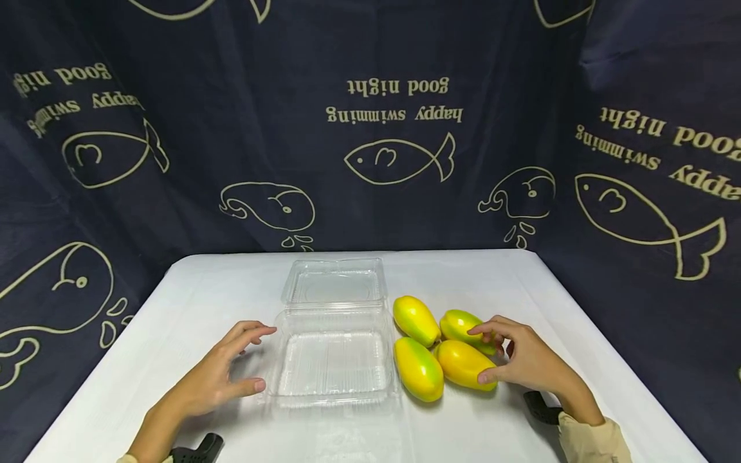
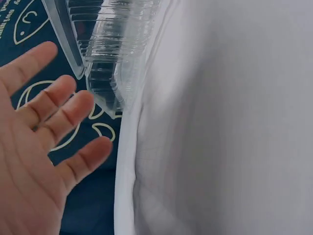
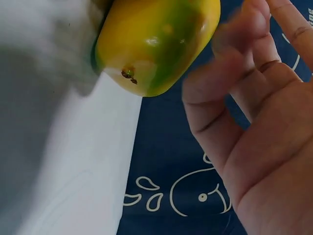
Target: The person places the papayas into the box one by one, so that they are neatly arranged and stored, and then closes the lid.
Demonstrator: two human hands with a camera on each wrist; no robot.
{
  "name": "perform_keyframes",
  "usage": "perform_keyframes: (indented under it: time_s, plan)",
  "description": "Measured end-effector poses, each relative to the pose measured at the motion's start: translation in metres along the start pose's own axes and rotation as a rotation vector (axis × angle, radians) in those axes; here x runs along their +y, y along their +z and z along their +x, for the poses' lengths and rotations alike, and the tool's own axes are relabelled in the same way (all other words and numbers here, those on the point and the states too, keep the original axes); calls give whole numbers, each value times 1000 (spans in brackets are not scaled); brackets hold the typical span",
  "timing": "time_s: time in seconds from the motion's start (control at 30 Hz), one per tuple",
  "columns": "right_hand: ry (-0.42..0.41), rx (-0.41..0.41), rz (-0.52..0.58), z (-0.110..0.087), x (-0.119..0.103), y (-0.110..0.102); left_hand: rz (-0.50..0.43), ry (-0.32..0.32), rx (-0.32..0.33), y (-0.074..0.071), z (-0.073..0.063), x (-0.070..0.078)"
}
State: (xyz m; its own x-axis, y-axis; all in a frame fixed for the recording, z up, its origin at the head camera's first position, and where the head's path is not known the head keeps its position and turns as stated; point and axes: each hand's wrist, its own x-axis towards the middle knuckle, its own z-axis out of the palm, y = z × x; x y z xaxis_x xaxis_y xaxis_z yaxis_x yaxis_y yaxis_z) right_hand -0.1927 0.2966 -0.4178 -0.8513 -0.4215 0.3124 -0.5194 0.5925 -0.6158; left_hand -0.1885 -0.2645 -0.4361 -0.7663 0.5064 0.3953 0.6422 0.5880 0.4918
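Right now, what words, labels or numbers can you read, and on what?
"happy swimming": upside down on the dark cloth, three copies, clearest in the middle.
"good night": same cloth, upside down, three copies, leftmost creased.
Lettering at both wrist views' edges: too cut off or blurred.
No readable text on the fruits or clear container.
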Motion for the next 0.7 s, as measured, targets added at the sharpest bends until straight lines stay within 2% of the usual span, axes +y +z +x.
perform_keyframes:
  time_s: [0.1,0.27,0.57,0.7]
  plan:
    - [30,-31,9,-1,-1,0,12,-18,-20,1,-1,-1]
    - [89,-77,11,0,-1,0,23,-14,-36,3,-1,-2]
    - [108,-94,-107,0,-3,5,12,-9,-52,5,-1,-5]
    - [123,-120,-91,1,-5,6,4,-10,-55,5,-1,-6]
